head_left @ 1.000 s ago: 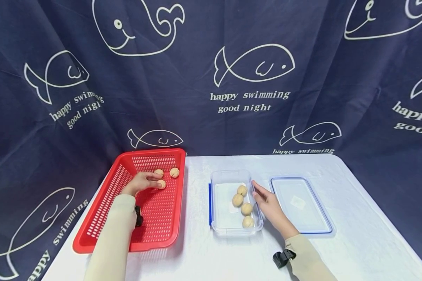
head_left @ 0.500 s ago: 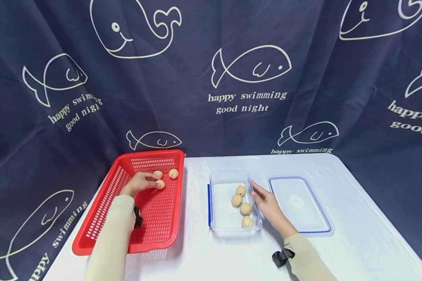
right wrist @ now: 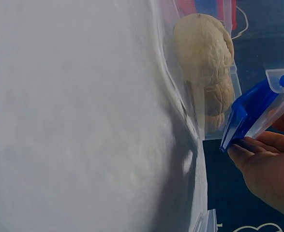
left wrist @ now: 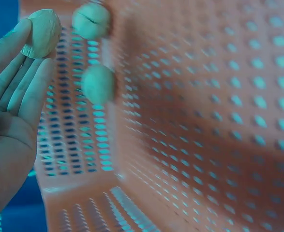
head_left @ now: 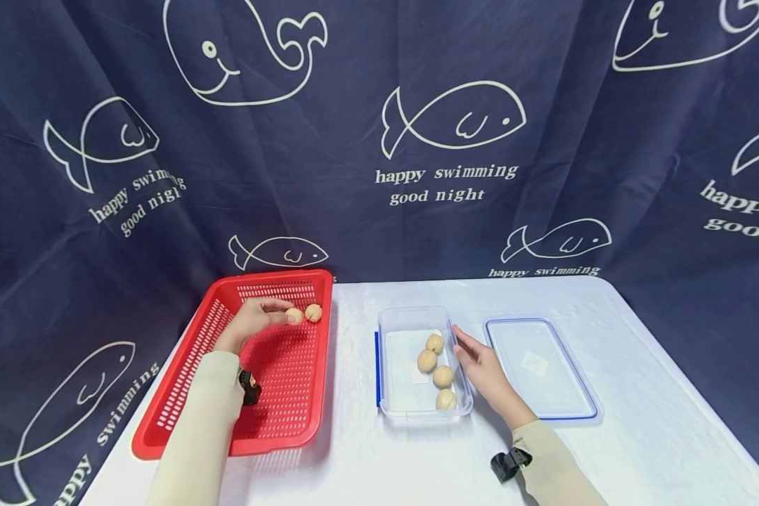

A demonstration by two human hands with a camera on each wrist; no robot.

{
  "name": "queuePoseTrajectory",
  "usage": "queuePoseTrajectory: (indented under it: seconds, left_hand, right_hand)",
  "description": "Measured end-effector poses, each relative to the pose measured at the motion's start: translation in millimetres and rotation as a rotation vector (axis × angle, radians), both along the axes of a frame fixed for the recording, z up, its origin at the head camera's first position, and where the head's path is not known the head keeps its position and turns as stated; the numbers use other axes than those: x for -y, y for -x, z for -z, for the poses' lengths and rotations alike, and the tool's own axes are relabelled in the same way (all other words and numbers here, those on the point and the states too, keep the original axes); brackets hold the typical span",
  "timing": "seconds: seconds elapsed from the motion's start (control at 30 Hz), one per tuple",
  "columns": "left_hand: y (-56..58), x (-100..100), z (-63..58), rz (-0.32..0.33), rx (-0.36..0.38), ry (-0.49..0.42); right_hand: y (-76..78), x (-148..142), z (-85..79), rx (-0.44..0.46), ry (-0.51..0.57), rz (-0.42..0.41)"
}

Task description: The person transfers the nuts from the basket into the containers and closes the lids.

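Note:
My left hand [head_left: 253, 321] is inside the red basket [head_left: 319, 393], pinching a walnut [left wrist: 42, 34] between thumb and fingertips. Two more walnuts lie past it in the left wrist view: one with a dark seam [left wrist: 91, 21] and another [left wrist: 98, 83] by the basket wall. In the head view one loose walnut [head_left: 313, 313] shows beside the held one; the other is hidden. At the right side of the clear plastic container [head_left: 395, 414], my right hand [head_left: 484, 369] holds its blue latch flap [right wrist: 250, 113] with thumb and fingers. Several walnuts [head_left: 443, 377] sit along that side inside.
A clear lid with a blue rim [head_left: 591, 393] lies flat on the white table [head_left: 367, 471], right of the container. Another blue latch [head_left: 377, 369] hangs on the container's left side. A dark printed curtain [head_left: 354, 239] stands behind the table.
My left hand has risen slightly toward the back of the basket with the nearer walnut, which now covers the one behind it. My right hand and the container stay in place.

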State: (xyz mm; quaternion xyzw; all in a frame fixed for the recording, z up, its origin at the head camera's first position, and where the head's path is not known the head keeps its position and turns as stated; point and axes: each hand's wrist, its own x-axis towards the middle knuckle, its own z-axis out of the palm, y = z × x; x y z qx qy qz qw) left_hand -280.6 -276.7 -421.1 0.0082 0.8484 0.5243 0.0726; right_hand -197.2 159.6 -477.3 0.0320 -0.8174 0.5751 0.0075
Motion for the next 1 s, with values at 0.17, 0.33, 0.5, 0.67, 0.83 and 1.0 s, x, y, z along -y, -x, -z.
queuePoseTrajectory:
  seconds: [0.17, 0.33, 0.5, 0.67, 0.83, 1.0]
  left_hand:
    - [-1.7, -11.6, -12.8, 0.008, -0.047, -0.011]
    - [-7.7, -27.6, -27.7, 0.039, -0.134, -0.033]
    - [-15.9, -49.2, -44.2, 0.079, -0.187, -0.124]
    - [-21.1, -75.8, -56.4, 0.057, -0.219, -0.208]
    - [-30.9, -103.7, -69.7, 0.029, -0.246, -0.28]
    - [-39.4, -128.2, -78.5, -0.009, -0.25, -0.32]
  right_hand:
    - [-0.4, -1.0, 0.5, -0.002, -0.006, 0.001]
    - [-1.6, -1.8, 0.4, 0.002, -0.006, 0.0]
    - [-3.2, -1.3, 0.0, 0.007, -0.002, -0.002]
    - [-2.6, -0.7, 1.1, 0.0, 0.003, -0.003]
    - [-1.4, -0.4, 1.3, 0.002, -0.001, -0.002]
    - [0.2, -0.2, 1.3, -0.008, -0.012, 0.0]
